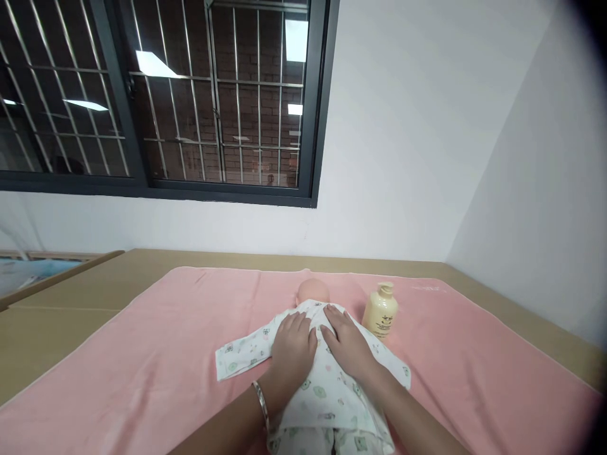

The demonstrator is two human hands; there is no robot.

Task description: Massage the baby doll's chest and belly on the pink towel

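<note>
A baby doll (313, 291) lies on the pink blanket (165, 354), its bald head pointing away from me. It wears a white printed top (327, 392) with long sleeves spread to both sides, and matching printed bottoms (303, 442) show at the lower edge. My left hand (294, 344) rests flat on the upper left of the top, fingers stretched out. On the upper right lies my right hand (348, 341), also flat, with its thumb apart from the fingers. Neither hand grips anything. Most of the doll's body is hidden under the clothing and my hands.
A cream pump bottle (380, 309) stands upright on the blanket, just right of the doll. The wooden table (128, 272) borders the blanket, with white walls (403, 126) behind and at right. A dark-framed barred window (227, 95) is above; something blue (42, 268) lies at far left.
</note>
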